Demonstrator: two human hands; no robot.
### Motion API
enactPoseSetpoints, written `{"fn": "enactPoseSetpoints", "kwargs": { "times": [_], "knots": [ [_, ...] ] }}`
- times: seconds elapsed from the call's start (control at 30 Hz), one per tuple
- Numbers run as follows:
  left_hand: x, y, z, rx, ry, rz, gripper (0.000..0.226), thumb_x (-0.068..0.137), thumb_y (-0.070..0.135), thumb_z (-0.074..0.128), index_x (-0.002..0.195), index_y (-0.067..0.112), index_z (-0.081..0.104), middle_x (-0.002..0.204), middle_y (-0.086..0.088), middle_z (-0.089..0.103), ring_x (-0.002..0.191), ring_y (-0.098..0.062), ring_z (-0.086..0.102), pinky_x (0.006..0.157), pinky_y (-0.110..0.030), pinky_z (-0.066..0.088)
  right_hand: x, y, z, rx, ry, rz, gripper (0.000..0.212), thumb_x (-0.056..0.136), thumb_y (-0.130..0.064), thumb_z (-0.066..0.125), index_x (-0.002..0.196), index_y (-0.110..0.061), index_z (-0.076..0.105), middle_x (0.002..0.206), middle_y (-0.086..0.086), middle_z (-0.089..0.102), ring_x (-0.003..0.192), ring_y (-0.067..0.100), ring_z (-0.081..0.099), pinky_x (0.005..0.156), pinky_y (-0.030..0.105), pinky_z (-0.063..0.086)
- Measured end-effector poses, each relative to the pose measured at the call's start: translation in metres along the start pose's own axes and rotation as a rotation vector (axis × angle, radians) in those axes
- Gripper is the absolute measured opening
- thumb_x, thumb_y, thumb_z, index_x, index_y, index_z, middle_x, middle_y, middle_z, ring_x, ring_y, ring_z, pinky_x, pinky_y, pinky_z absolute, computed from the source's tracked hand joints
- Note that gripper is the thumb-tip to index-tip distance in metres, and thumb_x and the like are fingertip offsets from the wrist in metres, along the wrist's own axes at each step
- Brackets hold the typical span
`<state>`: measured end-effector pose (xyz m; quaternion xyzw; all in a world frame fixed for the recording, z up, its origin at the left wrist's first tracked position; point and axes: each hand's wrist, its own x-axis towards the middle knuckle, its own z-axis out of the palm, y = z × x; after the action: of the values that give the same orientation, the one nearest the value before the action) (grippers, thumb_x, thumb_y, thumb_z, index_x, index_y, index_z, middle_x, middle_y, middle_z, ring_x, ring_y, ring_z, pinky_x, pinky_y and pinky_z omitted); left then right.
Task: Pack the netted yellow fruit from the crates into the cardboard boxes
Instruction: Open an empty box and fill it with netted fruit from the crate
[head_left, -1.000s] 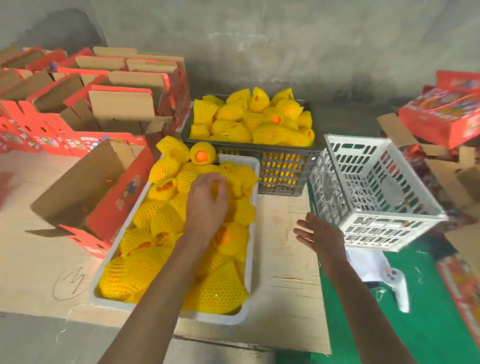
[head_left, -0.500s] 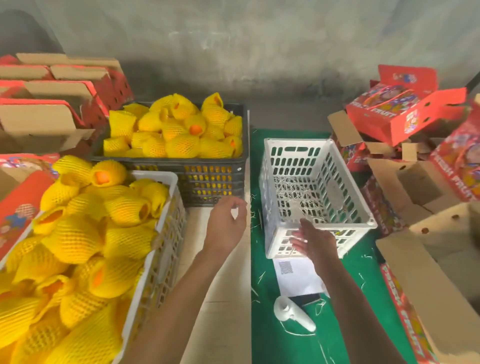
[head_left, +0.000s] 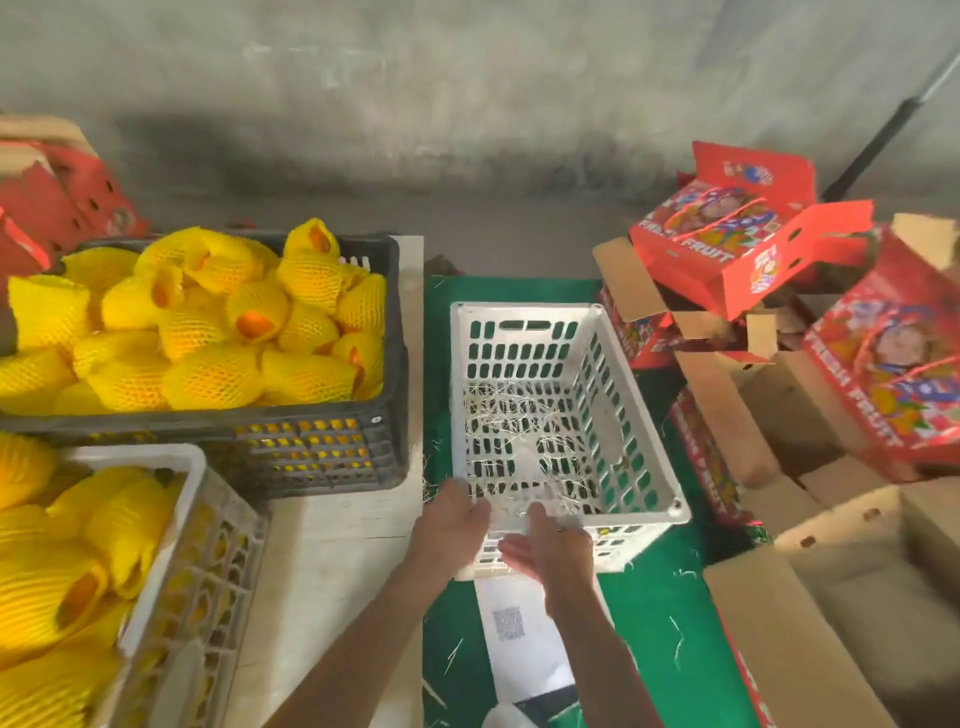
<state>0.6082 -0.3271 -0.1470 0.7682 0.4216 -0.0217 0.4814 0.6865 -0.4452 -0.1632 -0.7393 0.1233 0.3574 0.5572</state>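
Observation:
Netted yellow fruit (head_left: 208, 322) fills a black crate (head_left: 387, 364) at the left. More netted fruit (head_left: 78, 571) lies heaped in a white crate (head_left: 202, 478) at the lower left. An empty white crate (head_left: 628, 415) with a few straws inside stands on the green mat (head_left: 649, 649) in the middle. My left hand (head_left: 452, 519) is at its near left corner, fingers hooked over the rim. Beside it, my right hand (head_left: 545, 545) has straight fingers against the near rim. Open cardboard boxes (head_left: 857, 597) lie at the right.
Red printed fruit boxes (head_left: 737, 244) are piled loosely at the upper right, others (head_left: 62, 202) stacked at the far left. A paper sheet with a QR code (head_left: 511, 623) lies on the mat below the empty crate. A wooden board (head_left: 337, 545) carries the full crates.
My left hand left the fruit in the full white crate and crossed right to the empty crate's near rim. The empty crate came down level onto the mat. My view turned right.

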Motion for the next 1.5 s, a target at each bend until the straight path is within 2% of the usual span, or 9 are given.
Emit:
{"fn": "enactPoseSetpoints", "kwargs": {
  "times": [0.13, 0.53, 0.67, 0.77, 0.87, 1.07, 1.23, 1.33, 1.5],
  "knots": [
    [0.046, 0.019, -0.02, 0.097, 0.14, 0.06, 0.02, 0.106, 0.03, 0.042, 0.113, 0.012, 0.047, 0.084, -0.003, 0.06, 0.082, -0.025, 0.067, 0.077, -0.044, 0.057, 0.024, -0.037, 0.03, 0.024, -0.014, -0.052, 0.021, 0.1, -0.024, 0.062, 0.094, -0.004, 0.064, 0.07, 0.016, 0.076, 0.068, 0.029, 0.078, 0.075, 0.047, 0.065],
    [0.09, 0.026, -0.03, 0.239, 0.198, -0.038, 0.03, 0.103, 0.043, 0.042, 0.123, 0.02, 0.044, 0.099, -0.002, 0.063, 0.09, -0.027, 0.068, 0.079, -0.039, 0.055, 0.065, -0.054, 0.055, -0.021, -0.072, -0.009, 0.032, 0.098, -0.038, 0.063, 0.1, -0.006, 0.068, 0.074, 0.011, 0.078, 0.07, 0.026, 0.078, 0.067, 0.039, 0.066],
    [0.061, 0.029, -0.04, 0.14, 0.158, -0.009, 0.032, 0.1, 0.041, 0.052, 0.121, 0.017, 0.054, 0.103, 0.002, 0.061, 0.101, -0.024, 0.064, 0.076, -0.034, 0.045, 0.021, -0.058, 0.062, -0.086, -0.124, -0.28, 0.016, 0.099, -0.032, 0.065, 0.096, -0.02, 0.076, 0.079, 0.005, 0.079, 0.073, 0.021, 0.078, 0.065, 0.034, 0.064],
    [0.024, 0.032, -0.069, -0.017, 0.186, 0.052, 0.026, 0.101, 0.036, 0.052, 0.094, 0.016, 0.067, 0.089, 0.004, 0.069, 0.085, -0.019, 0.066, 0.068, -0.031, 0.048, -0.029, -0.06, 0.079, -0.062, -0.097, -0.549, 0.018, 0.101, -0.021, 0.064, 0.092, -0.019, 0.079, 0.084, -0.002, 0.078, 0.082, 0.02, 0.075, 0.074, 0.034, 0.063],
    [-0.029, 0.031, -0.118, -0.061, 0.346, 0.173, 0.038, 0.105, 0.029, 0.048, 0.07, 0.017, 0.06, 0.068, 0.002, 0.063, 0.071, -0.022, 0.061, 0.056, -0.03, 0.039, -0.086, -0.069, 0.105, -0.028, -0.185, -0.713, 0.013, 0.101, -0.025, 0.067, 0.101, -0.021, 0.079, 0.093, -0.01, 0.077, 0.092, 0.008, 0.072, 0.08, 0.021, 0.056],
    [-0.146, -0.031, -0.236, -0.03, 0.762, 0.289, 0.022, 0.103, 0.025, 0.054, 0.087, 0.015, 0.067, 0.088, -0.004, 0.075, 0.085, -0.029, 0.069, 0.069, -0.04, 0.051, -0.202, -0.06, 0.191, -0.039, -0.496, -0.892, 0.013, 0.098, -0.027, 0.072, 0.109, -0.022, 0.077, 0.101, -0.016, 0.076, 0.097, 0.001, 0.071, 0.083, 0.017, 0.055],
    [-0.213, -0.118, -0.319, -0.019, 0.853, 0.28, 0.016, 0.101, 0.024, 0.06, 0.096, 0.016, 0.074, 0.093, 0.002, 0.076, 0.088, -0.017, 0.071, 0.077, -0.036, 0.053, -0.282, -0.028, 0.27, -0.1, -0.657, -0.992, 0.012, 0.097, -0.023, 0.073, 0.108, -0.02, 0.076, 0.099, -0.01, 0.078, 0.095, 0.006, 0.073, 0.086, 0.027, 0.058],
    [-0.232, -0.17, -0.364, -0.027, 0.843, 0.244, 0.014, 0.101, 0.025, 0.061, 0.093, 0.02, 0.072, 0.092, 0.005, 0.075, 0.088, -0.015, 0.07, 0.075, -0.034, 0.053, -0.307, -0.011, 0.323, -0.332, -0.583, -1.139, 0.017, 0.094, -0.026, 0.074, 0.111, -0.025, 0.073, 0.107, -0.013, 0.075, 0.098, 0.002, 0.069, 0.087, 0.029, 0.056],
    [-0.237, -0.233, -0.434, 0.038, 0.748, 0.25, 0.011, 0.098, 0.028, 0.06, 0.095, 0.024, 0.07, 0.099, 0.006, 0.074, 0.097, -0.018, 0.07, 0.081, -0.04, 0.055, -0.324, 0.002, 0.42, -0.778, -0.202, -1.326, 0.035, 0.094, -0.036, 0.069, 0.126, -0.021, 0.068, 0.134, 0.001, 0.063, 0.129, 0.02, 0.054, 0.104, 0.038, 0.047]
  ]
}}
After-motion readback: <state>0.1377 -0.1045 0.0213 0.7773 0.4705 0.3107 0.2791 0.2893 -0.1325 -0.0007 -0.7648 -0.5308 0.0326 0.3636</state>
